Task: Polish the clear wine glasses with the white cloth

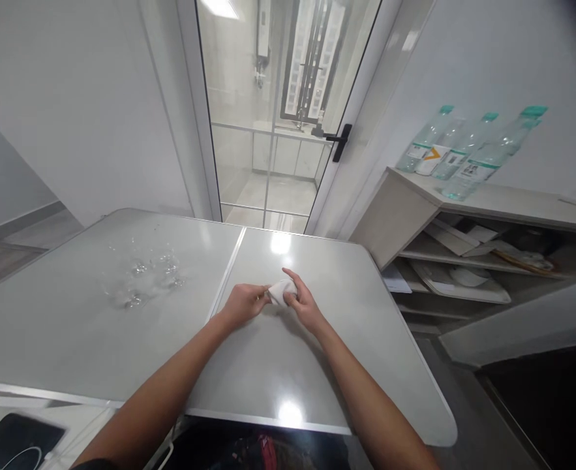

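Over the right half of the grey table [317, 385], both hands meet at a small white bundle [278, 291], which looks like tissue or soft cloth. My right hand [305, 305] holds it from the right, thumb on the near side and index finger stretched out along the far side. At its left edge, the fingers of my left hand [245, 303] are pinched together; whether something small and clear sits between them I cannot tell. Several clear, shiny pieces [138, 267] lie in a loose group on the table's left half, too blurred to name.
Several clear plastic bottles [473, 166] with green caps stand on a wooden shelf unit [409, 196] at the right, papers on its shelves. A glass door [239, 163] with a black handle [342, 142] is behind the table. A dark flat object [18, 440] lies at the lower left.
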`<state>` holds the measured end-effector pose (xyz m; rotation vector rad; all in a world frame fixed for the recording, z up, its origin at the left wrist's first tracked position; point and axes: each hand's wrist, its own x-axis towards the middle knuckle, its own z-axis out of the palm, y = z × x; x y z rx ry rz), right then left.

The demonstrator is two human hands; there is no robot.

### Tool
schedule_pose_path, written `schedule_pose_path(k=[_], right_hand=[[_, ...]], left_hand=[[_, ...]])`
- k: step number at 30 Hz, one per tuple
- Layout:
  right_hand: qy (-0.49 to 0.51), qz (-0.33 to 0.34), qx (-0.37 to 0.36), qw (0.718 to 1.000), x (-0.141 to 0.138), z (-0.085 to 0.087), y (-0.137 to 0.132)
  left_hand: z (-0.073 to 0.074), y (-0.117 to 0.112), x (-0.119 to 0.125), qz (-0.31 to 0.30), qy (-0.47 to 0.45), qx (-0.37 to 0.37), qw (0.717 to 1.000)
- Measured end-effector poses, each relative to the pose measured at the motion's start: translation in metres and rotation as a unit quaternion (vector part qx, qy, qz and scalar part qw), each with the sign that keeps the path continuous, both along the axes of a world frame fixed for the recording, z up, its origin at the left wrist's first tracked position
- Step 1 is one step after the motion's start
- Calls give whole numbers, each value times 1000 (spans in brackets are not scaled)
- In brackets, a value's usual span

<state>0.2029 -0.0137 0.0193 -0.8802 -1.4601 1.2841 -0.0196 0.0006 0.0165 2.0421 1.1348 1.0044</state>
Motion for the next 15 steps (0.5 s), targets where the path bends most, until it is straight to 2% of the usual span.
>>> schedule_pose_path(k=[2,4,6,7,9,12,15], right_hand=[[-48,19,59,997,7,3,-1],[-92,43,94,990,13,4,0],[-115,57,102,986,15,4,1],[-111,49,100,987,15,2,2],[-74,12,84,994,12,-1,5],[22,-52,22,998,7,-6,9],[82,-71,-38,993,4,-7,11]], left_hand=[[2,2,-1,-41,-72,-145,986],[5,4,-3,-89,-122,-277,949],[7,6,-5,-106,-144,-336,925],[7,6,-5,-101,-145,-332,927],[5,5,-4,-74,-125,-266,953],[-3,1,1,8,-49,-84,995],[-12,0,5,67,40,68,995]])
